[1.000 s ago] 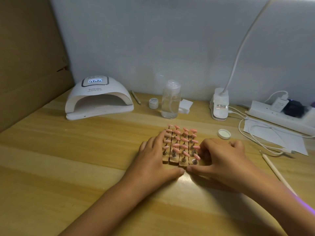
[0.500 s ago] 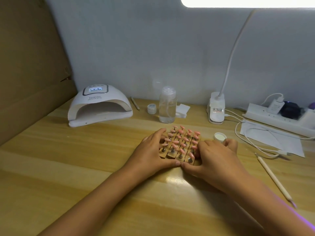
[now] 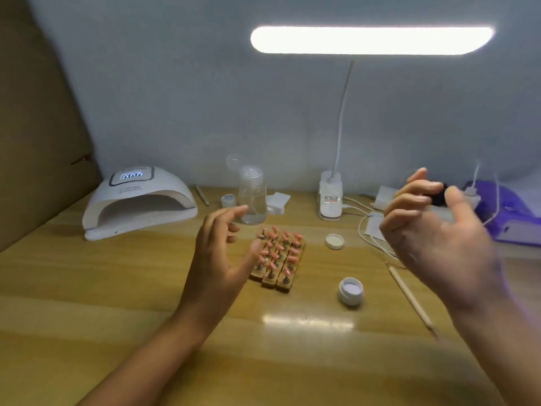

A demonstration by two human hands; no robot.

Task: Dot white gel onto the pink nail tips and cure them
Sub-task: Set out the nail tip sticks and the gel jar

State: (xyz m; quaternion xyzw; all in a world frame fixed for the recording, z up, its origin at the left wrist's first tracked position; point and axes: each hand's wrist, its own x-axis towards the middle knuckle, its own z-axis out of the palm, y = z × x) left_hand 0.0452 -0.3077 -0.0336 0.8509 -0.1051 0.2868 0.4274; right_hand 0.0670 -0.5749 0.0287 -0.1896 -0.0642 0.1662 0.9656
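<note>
Pink tips (image 3: 279,253) on blocks (image 3: 269,281), mid-table, packed tight, likely for dotting in one pass. Left hand (image 3: 218,253) hovers at their left edge, right hand (image 3: 433,238) raised well apart. Both empty, fingers loose, spread. Open jar (image 3: 349,298), pen (image 3: 410,297) lie right, handy. Lamp (image 3: 137,197) back left.

A: Delta vs last frames?
B: Both hands are off the nail-tip block (image 3: 278,254) now. The left hand (image 3: 218,259) hovers just left of it with loose fingers, and the right hand (image 3: 433,230) is raised well off to the right.
A: Anything else?
B: The white gel jar (image 3: 350,290) is uncovered, near-right of the block. View tilted up, so the lamp bar (image 3: 371,40) is fully in frame.
</note>
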